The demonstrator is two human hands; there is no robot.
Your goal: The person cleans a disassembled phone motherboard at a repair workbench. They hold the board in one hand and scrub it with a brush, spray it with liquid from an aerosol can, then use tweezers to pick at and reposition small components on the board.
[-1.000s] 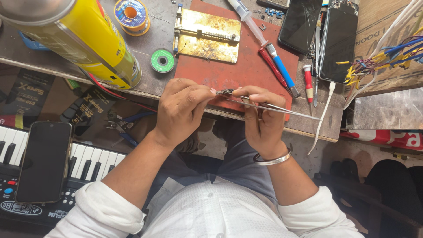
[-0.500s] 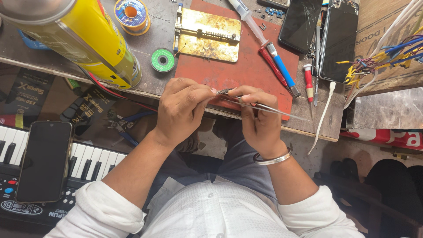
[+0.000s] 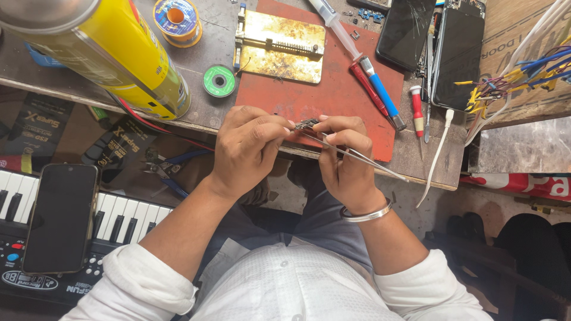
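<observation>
My left hand pinches a small dark electronic part just above the front edge of the red work mat. My right hand grips a pair of metal tweezers, whose tips touch the same small part. Both hands meet over the near edge of the workbench, fingers closed. A silver bangle sits on my right wrist.
A big yellow spray can lies at the left. A brass board holder, green and yellow wire spools, screwdrivers, a syringe, two dark phones, and coloured wires crowd the bench. Below left, a phone rests on a keyboard.
The hands have stayed in place at the bench edge. The tweezers have shifted only slightly against the small part.
</observation>
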